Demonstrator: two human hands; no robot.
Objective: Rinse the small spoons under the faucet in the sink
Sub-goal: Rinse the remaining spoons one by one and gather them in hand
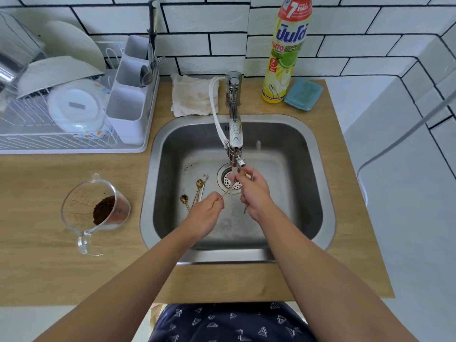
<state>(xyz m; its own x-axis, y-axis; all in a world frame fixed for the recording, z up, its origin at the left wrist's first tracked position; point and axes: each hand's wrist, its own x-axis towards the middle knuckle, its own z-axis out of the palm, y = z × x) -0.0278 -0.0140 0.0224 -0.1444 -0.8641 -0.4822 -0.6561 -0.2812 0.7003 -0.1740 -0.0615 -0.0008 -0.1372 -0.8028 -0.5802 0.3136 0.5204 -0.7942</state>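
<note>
Over the steel sink, my left hand pinches the handle end of a thin gold spoon whose bowl reaches into the water under the faucet. My right hand rubs that spoon's bowl end and is also closed on a silver spoon, whose handle sticks out below the palm. On the sink floor to the left lie two gold spoons and a silver one, handles toward me. Water runs down onto the drain strainer.
A glass measuring jug with coffee grounds stands on the wooden counter left of the sink. A dish rack with plates and a cutlery caddy sits at back left. Behind the sink are a cloth, a detergent bottle and a blue sponge.
</note>
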